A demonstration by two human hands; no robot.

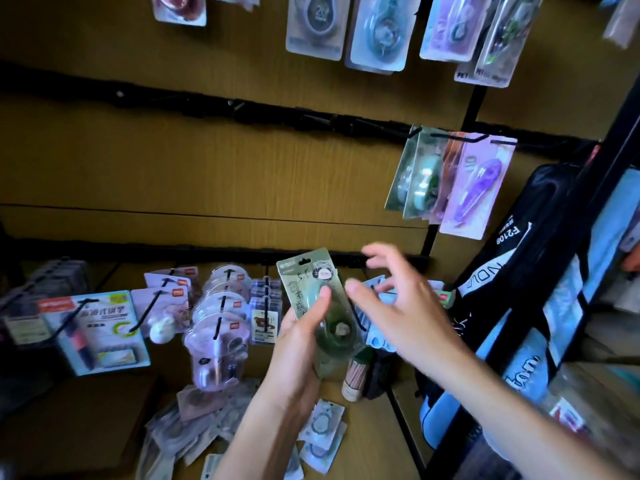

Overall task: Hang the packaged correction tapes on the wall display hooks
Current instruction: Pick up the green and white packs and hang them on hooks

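My left hand [298, 344] holds a green packaged correction tape [320, 306] upright, thumb across its blister front. My right hand [398, 299] hovers just right of the package with fingers spread, touching nothing that I can see. On the wooden wall, black hooks [450, 137] at the right carry green and purple packaged tapes [446, 188]. More packaged tapes [377, 32] hang along the top row. A loose heap of packaged tapes [207, 420] lies on the surface below my arms.
Lower hooks hold pink tapes [166, 299], round clear packs [221, 306] and a blue carded item [100, 330]. A black rail [242, 109] with bare hooks crosses the middle wall. A black rack with bags [540, 271] stands at the right. A brown tube [355, 379] stands near my left hand.
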